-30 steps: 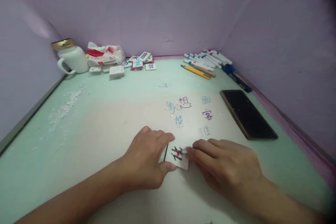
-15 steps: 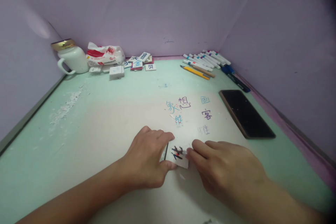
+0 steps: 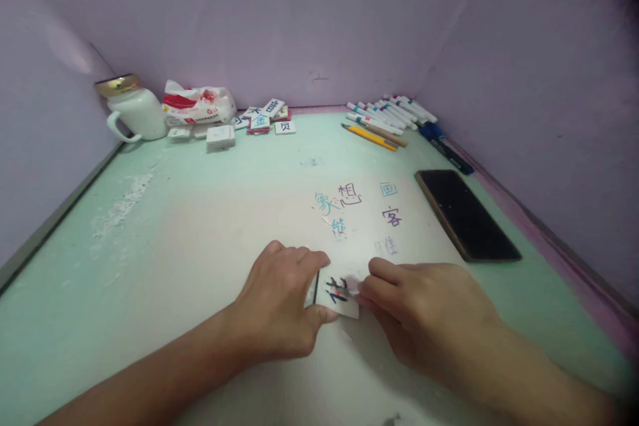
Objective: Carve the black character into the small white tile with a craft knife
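Hands on a small white tile near the front of the table.

Left hand [image 3: 279,306], head view: fingers curled, thumb and fingertips pinching the left edge of the tile [image 3: 339,296], which lies flat on the pale green table [image 3: 200,213] and bears a black character with red marks. Right hand [image 3: 429,316]: fingers bent, fingertips touching the tile's right edge; whether it grips or only presses cannot be told. Just beyond the tile, coloured characters [image 3: 357,210] are written on the table surface. A dark phone [image 3: 466,214] lies flat to the right, well apart from the hands. Along the far edge: a row of markers [image 3: 392,116], a pile of lettered tiles [image 3: 262,120], a red-and-white packet [image 3: 200,106] and a white mug [image 3: 132,110] with a gold lid.
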Action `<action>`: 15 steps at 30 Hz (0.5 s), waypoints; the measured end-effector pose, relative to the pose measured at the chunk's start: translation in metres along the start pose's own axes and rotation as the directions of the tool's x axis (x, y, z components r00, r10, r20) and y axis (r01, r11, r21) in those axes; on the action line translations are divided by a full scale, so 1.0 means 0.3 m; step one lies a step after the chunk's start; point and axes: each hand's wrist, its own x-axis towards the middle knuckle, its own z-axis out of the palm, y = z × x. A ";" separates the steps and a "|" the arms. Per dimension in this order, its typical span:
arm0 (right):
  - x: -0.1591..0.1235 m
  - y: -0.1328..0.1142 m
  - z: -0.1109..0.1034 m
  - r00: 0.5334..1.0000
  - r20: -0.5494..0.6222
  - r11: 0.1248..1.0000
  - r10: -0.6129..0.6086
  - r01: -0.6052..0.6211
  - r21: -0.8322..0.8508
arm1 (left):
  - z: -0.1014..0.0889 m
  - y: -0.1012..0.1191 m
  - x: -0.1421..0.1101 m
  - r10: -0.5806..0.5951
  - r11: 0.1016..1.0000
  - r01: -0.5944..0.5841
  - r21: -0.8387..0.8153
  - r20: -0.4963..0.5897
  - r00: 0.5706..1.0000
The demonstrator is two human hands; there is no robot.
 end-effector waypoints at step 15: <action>-0.024 0.032 0.019 0.995 0.096 0.993 0.023 -0.034 0.115 | 0.001 0.001 0.002 0.001 1.000 -0.001 -0.008 -0.007 1.000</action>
